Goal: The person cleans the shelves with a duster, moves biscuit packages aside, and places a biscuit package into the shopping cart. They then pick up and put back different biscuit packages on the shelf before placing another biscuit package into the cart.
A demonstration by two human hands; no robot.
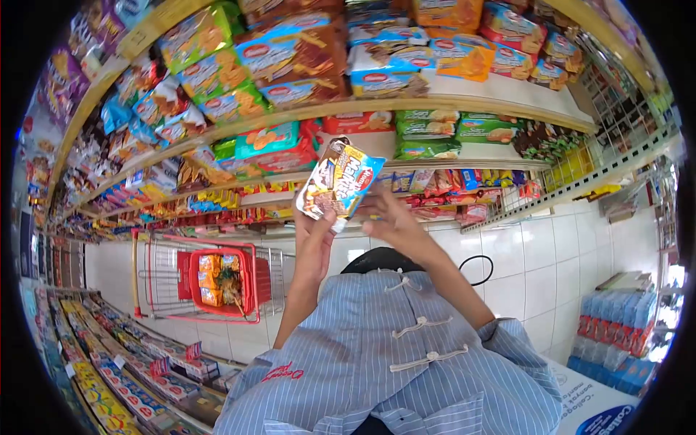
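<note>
Hands: left hand (pixel 317 243) and right hand (pixel 388 217) pinch a glossy blue-and-yellow plastic biscuit packet (pixel 339 179) by its lower edge, tilted, chocolate biscuits printed above the fingers.

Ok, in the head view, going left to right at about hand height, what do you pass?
Red wire shopping trolley → left hand → blue-and-yellow biscuit packet → right hand → stacked blue-wrapped water bottle packs.
</note>
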